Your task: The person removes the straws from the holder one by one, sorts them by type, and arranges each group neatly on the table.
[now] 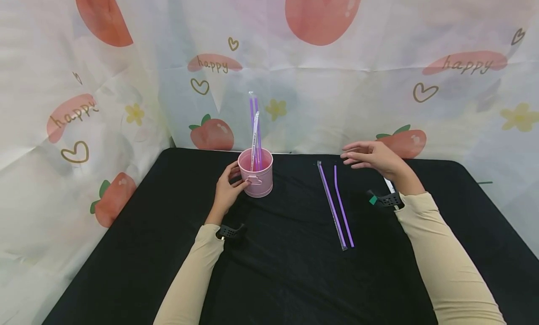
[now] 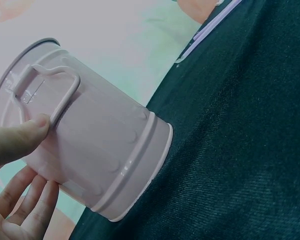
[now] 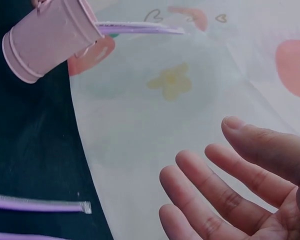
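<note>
A small pink metal bucket [image 1: 258, 187] stands upright at the far side of the black table. My left hand [image 1: 227, 189] holds it from the left, thumb against the small side handle [image 2: 65, 100] and fingers curled round the wall. Purple straws [image 1: 258, 128] and a white printed straw wrapper [image 1: 254, 142] stick up out of the bucket. Over the table's far right part hovers my right hand [image 1: 376, 158], fingers loosely extended with nothing in them. To its left lie a purple straw in a clear wrapper [image 1: 331, 205] and a bare purple straw [image 1: 343, 205], side by side.
A black cloth [image 1: 286, 278] covers the table. Behind and to the left hangs a pale curtain [image 1: 337, 91] printed with fruit, hearts and flowers, close along the far edge. A narrow white strip [image 1: 389, 185] shows beside the right wrist, partly hidden by it.
</note>
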The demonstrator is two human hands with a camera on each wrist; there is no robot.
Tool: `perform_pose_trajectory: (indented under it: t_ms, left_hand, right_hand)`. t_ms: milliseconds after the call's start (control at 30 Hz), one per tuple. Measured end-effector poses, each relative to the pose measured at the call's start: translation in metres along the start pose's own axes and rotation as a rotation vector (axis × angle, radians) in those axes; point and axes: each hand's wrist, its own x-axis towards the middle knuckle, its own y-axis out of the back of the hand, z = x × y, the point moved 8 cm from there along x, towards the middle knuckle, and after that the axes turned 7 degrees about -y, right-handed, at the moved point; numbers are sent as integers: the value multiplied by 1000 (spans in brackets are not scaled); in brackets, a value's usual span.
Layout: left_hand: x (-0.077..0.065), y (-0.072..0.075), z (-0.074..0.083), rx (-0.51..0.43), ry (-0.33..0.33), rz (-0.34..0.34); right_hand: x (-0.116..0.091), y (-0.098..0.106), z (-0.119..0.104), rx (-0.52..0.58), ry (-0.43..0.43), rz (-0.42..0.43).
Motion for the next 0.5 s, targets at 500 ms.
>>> perform_pose_trajectory:
  t_ms: [500]
  left_hand:
    - [0, 0, 0, 2, 1, 2]
  right_hand:
    - [19, -23, -20, 68, 44, -30]
